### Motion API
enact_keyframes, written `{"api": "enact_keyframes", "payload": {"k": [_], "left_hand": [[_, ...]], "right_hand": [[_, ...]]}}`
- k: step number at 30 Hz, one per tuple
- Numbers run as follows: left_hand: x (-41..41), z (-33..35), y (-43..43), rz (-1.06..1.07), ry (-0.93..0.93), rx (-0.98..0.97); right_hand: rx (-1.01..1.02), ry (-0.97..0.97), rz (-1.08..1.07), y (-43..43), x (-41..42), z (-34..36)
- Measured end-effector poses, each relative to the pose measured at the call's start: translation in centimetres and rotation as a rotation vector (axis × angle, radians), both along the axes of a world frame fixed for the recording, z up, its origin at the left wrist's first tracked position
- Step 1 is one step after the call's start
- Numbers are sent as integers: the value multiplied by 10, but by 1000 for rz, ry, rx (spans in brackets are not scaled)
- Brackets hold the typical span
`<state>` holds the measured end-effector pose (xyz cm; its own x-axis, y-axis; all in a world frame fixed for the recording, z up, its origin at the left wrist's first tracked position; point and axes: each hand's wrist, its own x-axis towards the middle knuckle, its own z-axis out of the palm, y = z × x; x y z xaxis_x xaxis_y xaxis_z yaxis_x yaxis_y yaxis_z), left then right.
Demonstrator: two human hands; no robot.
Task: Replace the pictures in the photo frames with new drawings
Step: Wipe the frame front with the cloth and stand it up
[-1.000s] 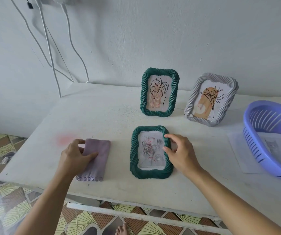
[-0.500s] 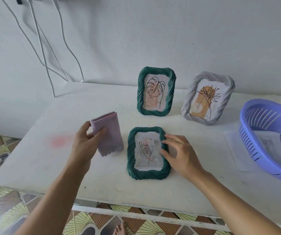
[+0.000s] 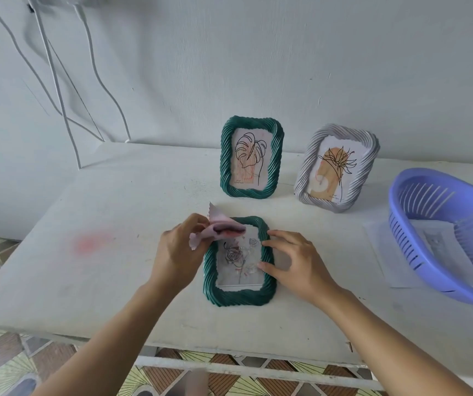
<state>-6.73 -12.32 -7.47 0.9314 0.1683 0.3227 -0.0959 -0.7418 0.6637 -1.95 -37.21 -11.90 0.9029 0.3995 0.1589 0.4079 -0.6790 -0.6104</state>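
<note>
On the flat green frame [image 3: 238, 295], left hand [image 3: 179, 252] with cloth [image 3: 223, 224], formerly alongside.

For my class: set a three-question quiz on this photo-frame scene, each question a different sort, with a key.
1. True or false: the purple basket sits on the table's right side.
2. The left hand holds: A) a pink cloth, B) a pencil, C) a spoon?
3. Fill the gap: the frame lying flat, touched by the right hand, is coloured ___.
Key: 1 true; 2 A; 3 green.
</note>
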Motion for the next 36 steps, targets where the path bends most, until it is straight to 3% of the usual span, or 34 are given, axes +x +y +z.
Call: {"api": "enact_keyframes", "payload": {"k": [8,16,23,28,32,36], "left_hand": [[-10,0,-1,-83,4,-103],[5,21,-3,-121,37,-271],[12,39,13,-213,163,-758],[4,50,12,-279,111,-930],[3,58,6,-171,107,-870],[5,68,6,-203,265,-763]], "right_hand": [[49,12,15,11,3,20],[260,90,277,59,22,60],[586,276,208,68,30,78],[796,462,234,68,26,98],[781,487,212,69,20,104],[779,498,149,68,15,104]]}}
